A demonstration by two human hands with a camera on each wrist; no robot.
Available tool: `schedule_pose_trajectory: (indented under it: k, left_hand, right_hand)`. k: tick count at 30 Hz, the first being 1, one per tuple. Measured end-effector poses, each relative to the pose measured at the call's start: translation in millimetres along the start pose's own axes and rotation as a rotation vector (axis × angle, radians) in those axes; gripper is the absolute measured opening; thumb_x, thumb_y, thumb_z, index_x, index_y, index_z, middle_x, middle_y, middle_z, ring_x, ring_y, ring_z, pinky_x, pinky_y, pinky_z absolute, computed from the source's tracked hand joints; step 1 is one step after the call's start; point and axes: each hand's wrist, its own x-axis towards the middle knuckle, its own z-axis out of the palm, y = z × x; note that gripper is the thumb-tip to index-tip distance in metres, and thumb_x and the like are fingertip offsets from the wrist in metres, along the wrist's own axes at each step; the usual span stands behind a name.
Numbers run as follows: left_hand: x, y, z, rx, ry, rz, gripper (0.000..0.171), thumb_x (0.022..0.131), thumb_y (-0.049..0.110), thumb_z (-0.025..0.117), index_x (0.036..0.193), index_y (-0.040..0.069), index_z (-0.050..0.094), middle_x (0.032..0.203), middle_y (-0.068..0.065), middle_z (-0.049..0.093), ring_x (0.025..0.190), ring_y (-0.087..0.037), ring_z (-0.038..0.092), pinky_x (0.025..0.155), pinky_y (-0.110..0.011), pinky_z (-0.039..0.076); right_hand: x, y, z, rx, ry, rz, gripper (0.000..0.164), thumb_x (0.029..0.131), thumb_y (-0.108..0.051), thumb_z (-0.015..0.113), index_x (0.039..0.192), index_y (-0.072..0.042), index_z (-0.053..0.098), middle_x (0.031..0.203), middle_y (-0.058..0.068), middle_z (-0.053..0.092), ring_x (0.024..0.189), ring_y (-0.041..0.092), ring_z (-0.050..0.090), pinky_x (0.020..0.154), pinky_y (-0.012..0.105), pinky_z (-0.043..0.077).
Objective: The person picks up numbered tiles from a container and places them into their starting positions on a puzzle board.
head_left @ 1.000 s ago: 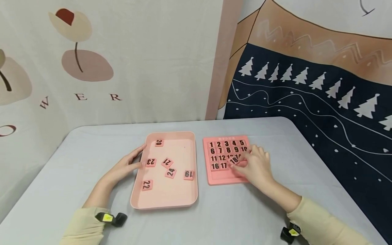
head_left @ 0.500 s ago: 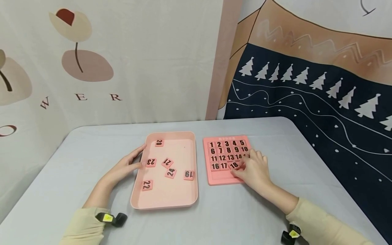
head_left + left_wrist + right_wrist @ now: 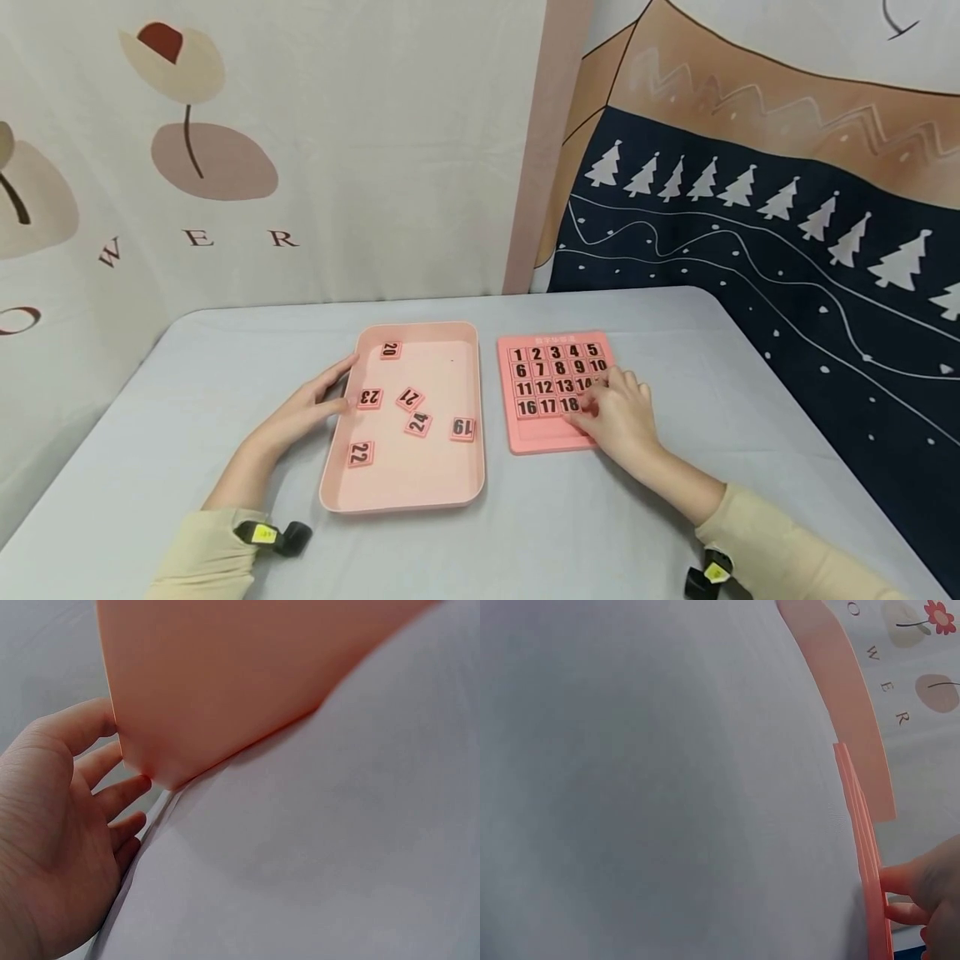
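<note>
The number tile 18 (image 3: pixel 570 405) lies straight in the fourth row of the pink number puzzle board (image 3: pixel 551 438), right of 17. My right hand (image 3: pixel 626 417) pinches at that tile's right edge with thumb and index finger, covering the board's right side. In the right wrist view, fingertips of the right hand (image 3: pixel 934 892) show above the board (image 3: pixel 866 855), seen edge-on. My left hand (image 3: pixel 303 407) rests against the left side of a pink tray (image 3: pixel 405 492), fingers relaxed. The left wrist view shows the left hand (image 3: pixel 60 825) touching the tray's outer wall (image 3: pixel 202 690).
Loose tiles lie in the tray, among them 20 (image 3: pixel 390 350), 23 (image 3: pixel 369 398), 24 (image 3: pixel 417 423), 19 (image 3: pixel 462 428) and 22 (image 3: pixel 361 453). A pale cloth (image 3: pixel 540 533) covers the table. Printed curtains (image 3: pixel 405 167) hang behind it.
My right hand has lowered the tile 18 from a tilted position over the board and turned it straight beside 17. The left hand and the tray have stayed put.
</note>
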Motion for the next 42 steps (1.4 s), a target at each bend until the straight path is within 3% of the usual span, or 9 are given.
schedule_pose_trajectory:
  k: [4, 7, 13, 21, 26, 32, 36, 42]
  left_hand:
    - [-0.1, 0.0, 0.7, -0.007, -0.003, 0.003, 0.075, 0.090, 0.015, 0.063, 0.153, 0.012, 0.023, 0.158, -0.015, 0.014, 0.142, -0.038, 0.009, 0.112, -0.057, 0.009]
    - [0.1, -0.5, 0.8, -0.007, -0.002, 0.002, 0.075, 0.090, 0.016, 0.063, 0.153, 0.013, 0.023, 0.158, -0.015, 0.014, 0.143, -0.038, 0.009, 0.112, -0.058, 0.009]
    - [-0.6, -1.1, -0.4, -0.020, -0.002, 0.007, 0.074, 0.090, 0.014, 0.063, 0.153, 0.013, 0.024, 0.158, -0.015, 0.015, 0.142, -0.037, 0.011, 0.112, -0.056, 0.010]
    - [-1.0, -1.3, -1.2, -0.016, -0.002, 0.016, 0.074, 0.090, 0.015, 0.063, 0.153, 0.013, 0.024, 0.157, -0.016, 0.015, 0.142, -0.038, 0.011, 0.112, -0.057, 0.009]
    - [-1.6, 0.1, -0.8, -0.011, -0.004, 0.015, 0.074, 0.090, 0.016, 0.063, 0.153, 0.012, 0.023, 0.158, -0.016, 0.014, 0.142, -0.038, 0.010, 0.112, -0.058, 0.009]
    - [-0.7, 1.1, 0.7, -0.014, -0.005, 0.017, 0.075, 0.090, 0.017, 0.063, 0.153, 0.012, 0.024, 0.157, -0.016, 0.015, 0.142, -0.038, 0.011, 0.112, -0.058, 0.009]
    - [0.2, -0.6, 1.4, -0.018, -0.009, 0.023, 0.074, 0.090, 0.016, 0.063, 0.153, 0.012, 0.024, 0.157, -0.016, 0.015, 0.142, -0.039, 0.011, 0.112, -0.058, 0.009]
    - [0.8, -0.1, 0.6, -0.026, -0.004, 0.018, 0.075, 0.089, 0.015, 0.063, 0.153, 0.014, 0.024, 0.158, -0.015, 0.015, 0.142, -0.038, 0.010, 0.112, -0.057, 0.008]
  right_hand:
    - [2, -1, -6, -0.010, -0.020, -0.007, 0.031, 0.067, -0.040, 0.085, 0.071, -0.015, 0.068, 0.095, 0.005, 0.051, 0.082, 0.023, 0.040, 0.069, 0.037, 0.029]
    - [9, -4, -15, 0.015, -0.008, -0.058, 0.031, 0.066, -0.038, 0.086, 0.077, -0.013, 0.071, 0.098, 0.006, 0.053, 0.085, 0.024, 0.043, 0.073, 0.039, 0.032]
    - [29, -20, -27, 0.147, -0.011, -0.265, 0.031, 0.067, -0.029, 0.087, 0.091, -0.014, 0.075, 0.098, 0.001, 0.050, 0.095, 0.023, 0.043, 0.081, 0.042, 0.033]
    - [62, -53, -21, 0.238, -0.128, -0.522, 0.031, 0.071, -0.024, 0.086, 0.100, -0.021, 0.075, 0.101, -0.005, 0.046, 0.097, 0.017, 0.040, 0.085, 0.039, 0.033]
    - [83, -71, -9, 0.301, -0.259, -0.624, 0.032, 0.073, -0.030, 0.083, 0.103, -0.026, 0.075, 0.102, -0.008, 0.046, 0.095, 0.014, 0.038, 0.083, 0.035, 0.035]
    - [100, -88, 13, 0.287, -0.433, -0.693, 0.029, 0.072, -0.037, 0.082, 0.100, -0.029, 0.076, 0.100, -0.009, 0.047, 0.093, 0.011, 0.037, 0.081, 0.032, 0.033]
    - [107, -96, 27, 0.258, -0.532, -0.690, 0.024, 0.073, -0.038, 0.082, 0.095, -0.030, 0.077, 0.099, -0.011, 0.049, 0.093, 0.011, 0.037, 0.081, 0.031, 0.030]
    - [120, -107, 35, 0.238, -0.745, -0.624, 0.023, 0.072, -0.029, 0.084, 0.092, -0.035, 0.076, 0.098, -0.014, 0.052, 0.096, 0.008, 0.039, 0.087, 0.032, 0.028]
